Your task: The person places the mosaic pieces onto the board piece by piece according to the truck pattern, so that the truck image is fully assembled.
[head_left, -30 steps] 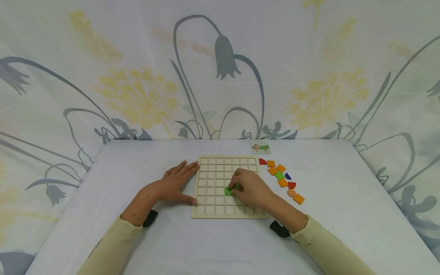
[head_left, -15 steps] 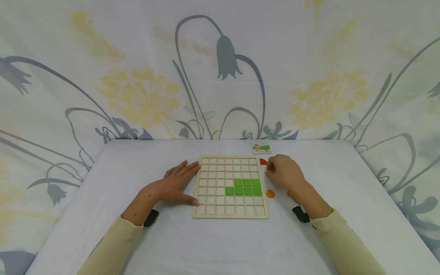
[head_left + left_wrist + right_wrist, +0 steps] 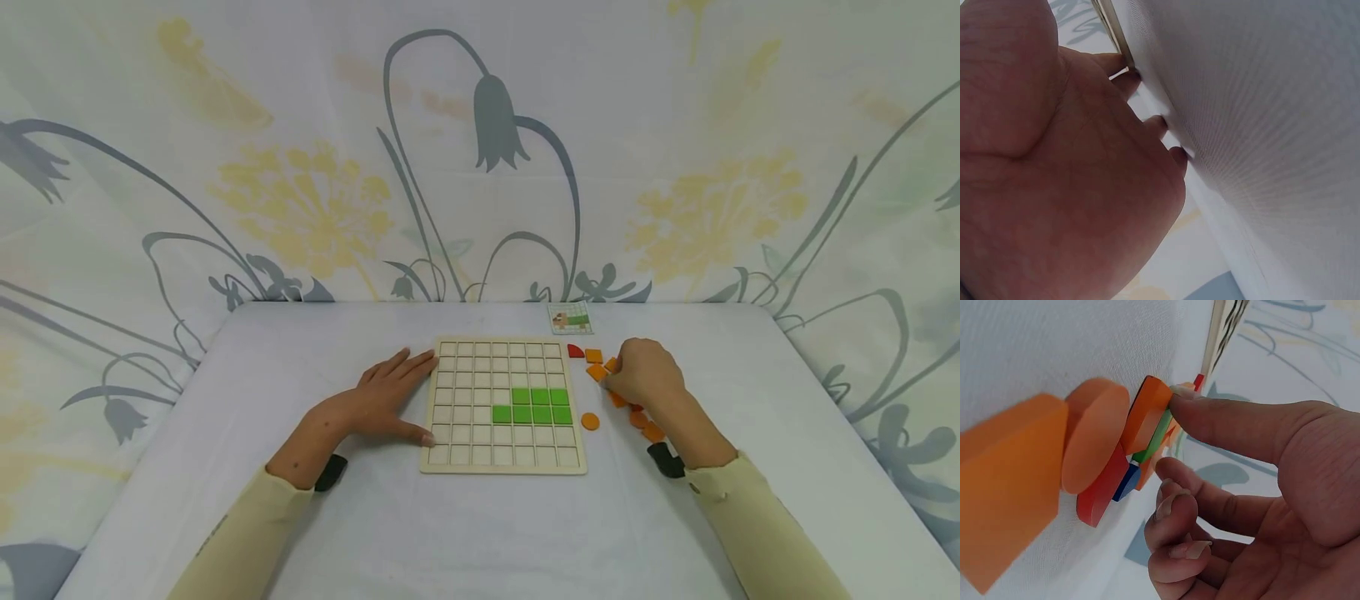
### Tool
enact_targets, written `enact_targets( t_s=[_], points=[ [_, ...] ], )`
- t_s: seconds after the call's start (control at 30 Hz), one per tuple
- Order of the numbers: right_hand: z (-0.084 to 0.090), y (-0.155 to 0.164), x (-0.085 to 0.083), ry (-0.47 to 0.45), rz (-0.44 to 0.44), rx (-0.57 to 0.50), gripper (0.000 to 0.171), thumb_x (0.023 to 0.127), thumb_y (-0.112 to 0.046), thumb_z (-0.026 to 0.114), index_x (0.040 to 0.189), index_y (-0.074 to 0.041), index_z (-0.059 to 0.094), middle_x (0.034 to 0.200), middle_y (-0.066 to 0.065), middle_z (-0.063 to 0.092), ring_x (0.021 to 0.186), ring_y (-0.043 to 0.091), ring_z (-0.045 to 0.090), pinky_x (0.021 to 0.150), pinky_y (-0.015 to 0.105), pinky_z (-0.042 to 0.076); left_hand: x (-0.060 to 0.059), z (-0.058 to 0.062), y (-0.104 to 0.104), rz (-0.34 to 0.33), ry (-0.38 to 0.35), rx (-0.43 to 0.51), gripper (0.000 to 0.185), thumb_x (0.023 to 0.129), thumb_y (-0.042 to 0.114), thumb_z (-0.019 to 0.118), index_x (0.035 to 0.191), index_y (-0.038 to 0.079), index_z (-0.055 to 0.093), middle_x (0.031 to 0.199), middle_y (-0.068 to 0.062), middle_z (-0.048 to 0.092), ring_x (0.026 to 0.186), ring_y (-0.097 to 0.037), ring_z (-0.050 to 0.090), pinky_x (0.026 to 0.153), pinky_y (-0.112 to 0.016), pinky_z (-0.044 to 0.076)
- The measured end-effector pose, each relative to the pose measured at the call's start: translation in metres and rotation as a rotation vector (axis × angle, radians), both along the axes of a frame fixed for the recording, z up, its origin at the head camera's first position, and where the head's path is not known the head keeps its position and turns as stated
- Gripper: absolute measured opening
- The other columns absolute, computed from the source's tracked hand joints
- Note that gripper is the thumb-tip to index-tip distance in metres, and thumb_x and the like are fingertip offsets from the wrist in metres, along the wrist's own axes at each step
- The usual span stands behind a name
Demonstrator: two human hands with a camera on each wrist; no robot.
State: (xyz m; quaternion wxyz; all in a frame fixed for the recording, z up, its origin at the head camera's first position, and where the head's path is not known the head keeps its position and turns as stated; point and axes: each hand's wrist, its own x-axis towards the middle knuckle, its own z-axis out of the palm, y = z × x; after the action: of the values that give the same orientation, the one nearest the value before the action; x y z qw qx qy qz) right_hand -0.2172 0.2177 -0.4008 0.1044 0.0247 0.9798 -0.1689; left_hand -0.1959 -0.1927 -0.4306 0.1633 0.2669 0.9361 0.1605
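Note:
My left hand (image 3: 386,408) rests flat at the left edge of a wooden grid board (image 3: 461,435), fingertips and thumb at its rim. In the left wrist view, the palm of that hand fills the left side. Several green square tiles (image 3: 541,414) sit in two rows of cells on the board. My right hand (image 3: 647,373) is over the loose pieces right of the board. In the right wrist view, its thumb and index finger are apart around a loose green tile (image 3: 1159,432), thumb tip near an orange square tile (image 3: 1147,415); the other fingers are curled.
Beside the board lie a red quarter-circle piece (image 3: 575,352), an orange disc (image 3: 590,422) and several orange squares (image 3: 593,356). Another disc (image 3: 1097,434), a red piece (image 3: 1104,487) and a blue piece (image 3: 1127,482) show close to the right hand. A small pattern card (image 3: 570,318) lies behind the board.
My right hand has let go of a green tile on the board and moved right to the loose pieces, uncovering the green rows and an orange disc. My left hand has stayed put.

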Motion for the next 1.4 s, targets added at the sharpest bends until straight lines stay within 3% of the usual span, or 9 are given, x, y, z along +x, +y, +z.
enact_targets(
  t_s=[0.23,0.43,0.67,0.93,1.4],
  points=[
    [0.001,0.001,-0.001,-0.021,-0.01,0.001,0.029,0.09,-0.022,0.081,0.088,0.003,0.067,0.073,0.01,0.062,0.059,0.021,0.06,0.054,0.028,0.049,0.0,0.0,0.0,0.0,0.008,0.008,0.12,0.085,0.062,0.084,0.172,0.011,0.017,0.179,-0.007,0.014,0.164,-0.042,0.003,0.126,-0.067,0.016],
    [0.002,0.0,0.001,-0.004,0.031,-0.049,0.031,0.089,-0.021,0.084,0.088,0.003,0.064,0.077,0.011,0.06,0.064,0.023,0.059,0.055,0.03,0.049,0.001,0.001,-0.001,0.0,0.007,0.018,0.12,0.085,0.061,0.084,0.171,0.011,0.018,0.178,-0.008,0.014,0.164,-0.042,0.004,0.126,-0.067,0.015],
    [0.004,-0.006,0.003,0.026,0.045,-0.15,0.015,0.09,-0.005,0.078,0.088,-0.002,0.063,0.082,0.013,0.062,0.062,0.022,0.058,0.053,0.029,0.05,0.001,-0.001,-0.001,0.005,0.008,0.012,0.12,0.085,0.062,0.084,0.172,0.012,0.017,0.178,-0.007,0.014,0.164,-0.041,0.004,0.126,-0.066,0.015],
    [0.011,-0.026,0.012,0.145,0.203,-0.258,0.008,0.091,0.001,0.072,0.098,-0.001,0.068,0.089,0.009,0.066,0.083,0.025,0.06,0.075,0.037,0.052,0.001,0.0,-0.001,0.006,-0.001,0.017,0.12,0.085,0.063,0.083,0.172,0.013,0.016,0.179,-0.006,0.013,0.164,-0.041,0.002,0.127,-0.066,0.014],
    [0.0,-0.095,0.008,0.127,0.402,-0.434,0.007,0.094,0.0,0.072,0.096,-0.006,0.072,0.087,0.002,0.067,0.08,0.018,0.06,0.076,0.034,0.054,0.001,-0.001,-0.001,-0.002,-0.01,0.029,0.119,0.086,0.062,0.083,0.172,0.012,0.016,0.179,-0.006,0.011,0.164,-0.041,0.001,0.126,-0.066,0.013]
  ],
)
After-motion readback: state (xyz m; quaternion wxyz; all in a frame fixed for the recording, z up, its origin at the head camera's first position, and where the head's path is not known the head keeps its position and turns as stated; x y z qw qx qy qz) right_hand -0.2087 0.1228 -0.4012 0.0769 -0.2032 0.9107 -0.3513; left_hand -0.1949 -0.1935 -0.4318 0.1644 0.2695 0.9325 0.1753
